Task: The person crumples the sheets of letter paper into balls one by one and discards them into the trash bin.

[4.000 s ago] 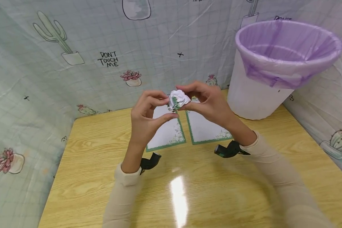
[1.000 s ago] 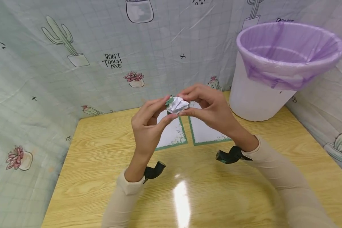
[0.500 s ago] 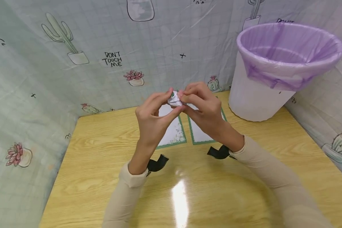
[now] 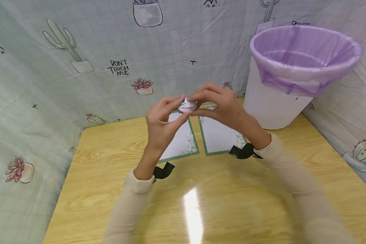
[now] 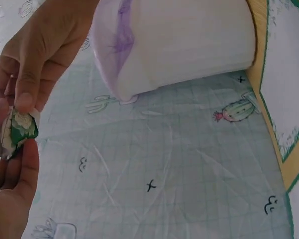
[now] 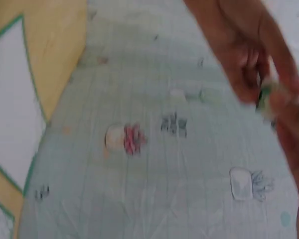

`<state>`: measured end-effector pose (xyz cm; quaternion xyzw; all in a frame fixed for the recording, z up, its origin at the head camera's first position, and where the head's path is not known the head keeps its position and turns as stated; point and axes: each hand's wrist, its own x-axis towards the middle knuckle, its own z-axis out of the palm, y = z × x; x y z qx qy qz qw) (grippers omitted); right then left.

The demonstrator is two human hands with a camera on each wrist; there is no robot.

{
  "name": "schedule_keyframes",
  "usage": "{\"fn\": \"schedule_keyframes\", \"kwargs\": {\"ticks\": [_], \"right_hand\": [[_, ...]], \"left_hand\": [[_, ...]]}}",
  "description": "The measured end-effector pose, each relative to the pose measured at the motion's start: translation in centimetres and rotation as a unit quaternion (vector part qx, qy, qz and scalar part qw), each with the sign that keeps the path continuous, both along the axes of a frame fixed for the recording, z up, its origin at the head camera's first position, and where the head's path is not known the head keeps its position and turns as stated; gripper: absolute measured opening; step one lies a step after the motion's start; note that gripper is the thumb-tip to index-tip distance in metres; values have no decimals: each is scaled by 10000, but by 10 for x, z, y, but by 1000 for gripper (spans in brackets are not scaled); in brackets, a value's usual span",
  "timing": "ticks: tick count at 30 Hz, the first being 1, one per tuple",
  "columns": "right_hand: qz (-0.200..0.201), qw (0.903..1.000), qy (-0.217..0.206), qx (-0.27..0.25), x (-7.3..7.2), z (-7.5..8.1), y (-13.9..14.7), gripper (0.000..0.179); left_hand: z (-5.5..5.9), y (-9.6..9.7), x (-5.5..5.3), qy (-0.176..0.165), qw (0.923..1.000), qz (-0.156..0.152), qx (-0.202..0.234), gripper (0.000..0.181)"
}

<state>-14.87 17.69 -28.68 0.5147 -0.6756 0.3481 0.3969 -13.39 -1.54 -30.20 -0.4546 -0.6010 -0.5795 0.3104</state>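
Observation:
A crumpled ball of paper (image 4: 187, 105), white with green patches, is held in the air above the table. My left hand (image 4: 161, 127) pinches its left side between thumb and fingers. From the right, my right hand (image 4: 225, 105) holds the ball by its fingertips and thumb. In the left wrist view the crumpled paper (image 5: 21, 127) shows a printed flower and green edging between the two hands. The right wrist view is blurred, and fingers cover much of the paper there. Under the hands lie two green-bordered white sheets, a left sheet (image 4: 183, 142) and a right sheet (image 4: 221, 137).
A tall white bin (image 4: 272, 98) with a purple liner (image 4: 305, 64) stands at the back right of the wooden table (image 4: 109, 149). Cloth printed with cacti (image 4: 88, 44) hangs behind and at both sides. A black wrist mount (image 4: 164, 170) sits at each cuff.
Over the last seconds the hands have turned and squeezed the paper ball, which looks smaller and tighter. Since half a second ago, my right hand has shifted slightly right and its fingers have spread.

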Motion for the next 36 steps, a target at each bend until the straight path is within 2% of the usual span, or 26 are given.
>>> {"fn": "schedule_keyframes", "kwargs": {"ticks": [4,8,11,14,17,18,21,25,29,33,36], "right_hand": [[415,9967,478,501,-2,11,8,33],[418,9934,952,477,7,16,6,32],[265,9945,989,212,13,19,2,32],[163,9976,679,36,15,22,-5,32],[243,9993,215,185,15,24,-14,35],[277,9991,117,294,14,25,-16,37],[422,9964,-89,724,15,29,-18,43],[346,9907,-49,1312,17,33,-19,49],[140,9828,138,1834,20,35,-22,52],[363,9797,132,1968,20,33,-25,51],[591,9821,-59,1790,17,30,-25,50]], "left_hand": [[-1,-1,2,385,9992,-17,-95,42],[1,-1,6,402,9992,-2,26,42],[4,-1,5,128,9995,-226,165,39],[8,-10,2,-545,9953,-747,291,36],[8,-25,-2,-1452,9807,-1261,352,36],[8,-31,-2,-1711,9754,-1348,343,39],[5,-43,-2,-2397,9522,-1849,406,45],[2,-52,-2,-2797,9245,-2549,450,40],[0,-56,-2,-2967,9052,-3032,261,32],[-1,-57,-1,-3428,8823,-3219,188,37],[-2,-57,0,-3719,8738,-3114,345,40]]}}
